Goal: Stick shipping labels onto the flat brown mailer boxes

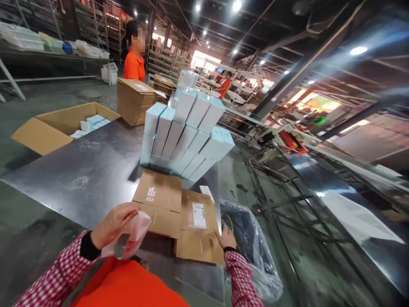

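Note:
My left hand [116,224] is closed on a translucent pinkish-white sheet [138,234] that hangs over the near edge of the dark table. At the right, my right hand [226,238] rests at the edge of a flat cardboard box [203,247] bearing a white label [199,215]; its fingers are apart. Beside that box, to the left, lies another flattened carton [164,192] with white printing. Behind both cartons stands a stack of pale blue boxes [182,140] in several columns. A small white item [207,192] pokes out behind the labelled box.
An open carton [73,123] with pale blue boxes stands at the table's left. Flattened cartons [136,100] are piled at the far edge. A clear plastic bag [255,238] lies right of the table [105,157]. People in orange stand behind; metal frames [287,200] are at right.

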### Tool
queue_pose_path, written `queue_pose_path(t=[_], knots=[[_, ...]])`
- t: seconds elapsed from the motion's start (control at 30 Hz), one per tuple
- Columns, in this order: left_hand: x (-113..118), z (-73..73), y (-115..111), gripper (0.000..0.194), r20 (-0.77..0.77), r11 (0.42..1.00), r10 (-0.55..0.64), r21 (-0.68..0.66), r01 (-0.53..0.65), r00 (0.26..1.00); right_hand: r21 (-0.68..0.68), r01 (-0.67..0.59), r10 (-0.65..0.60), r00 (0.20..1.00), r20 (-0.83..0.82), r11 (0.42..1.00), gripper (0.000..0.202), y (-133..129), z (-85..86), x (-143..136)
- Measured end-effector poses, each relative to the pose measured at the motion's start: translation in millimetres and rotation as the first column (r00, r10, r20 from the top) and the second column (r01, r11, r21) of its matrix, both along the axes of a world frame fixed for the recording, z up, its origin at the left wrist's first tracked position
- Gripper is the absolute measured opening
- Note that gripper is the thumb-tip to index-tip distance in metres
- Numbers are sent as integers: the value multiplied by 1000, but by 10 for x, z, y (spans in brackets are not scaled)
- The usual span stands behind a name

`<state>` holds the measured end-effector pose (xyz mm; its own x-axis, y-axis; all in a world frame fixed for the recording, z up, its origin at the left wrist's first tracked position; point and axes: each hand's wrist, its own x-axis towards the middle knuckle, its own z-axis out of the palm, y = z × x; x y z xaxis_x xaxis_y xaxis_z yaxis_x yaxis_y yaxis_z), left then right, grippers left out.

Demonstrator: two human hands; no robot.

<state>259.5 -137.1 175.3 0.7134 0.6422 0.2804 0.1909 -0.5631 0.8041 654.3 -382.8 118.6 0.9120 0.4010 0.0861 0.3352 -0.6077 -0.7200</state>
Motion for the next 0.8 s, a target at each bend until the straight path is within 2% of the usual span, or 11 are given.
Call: queue_pose_path(t=[0.1,0.13,0.17,0.2,0.23,0.27,0.4,0.47,0.57,0.73,0.8], knots=[[-8,27,91,37,-13,999,10,32,-10,1000,111,-310,323,937,-130,944,63,711,-130,-724],[-21,13,129,37,-21,999,16,46,-15,1000,252,-516,570,780,-256,819,69,926,-153,-1039],[-44,-10,172,38,-35,998,26,63,-24,999,417,-658,779,512,-363,627,77,1117,-169,-1361],[-76,-41,218,38,-53,996,47,82,-42,998,531,-686,858,299,-417,497,80,1278,-179,-1668],[-117,-78,265,39,-75,993,74,99,-66,994,601,-675,874,137,-467,427,71,1409,-184,-1943],[-168,-117,306,39,-101,988,116,117,-104,988,644,-639,862,60,-504,421,61,1508,-185,-2173],[-382,-219,307,44,-162,933,326,214,-289,932,702,-470,828,131,-545,536,40,1671,-143,-2638],[-441,-206,194,45,-174,955,246,212,-208,953,708,-470,837,143,-527,527,35,1691,-106,-2711],[-469,-138,10,35,-179,998,42,46,-34,983,690,-490,837,189,-513,533,28,1716,-75,-2792],[-566,-77,-79,21,-65,934,152,-317,-164,986,599,-500,780,430,-455,625,34,1727,-29,-2871],[-620,-67,-71,21,-14,911,161,-382,-154,987,578,-530,777,517,-360,621,33,1709,31,-2877]])
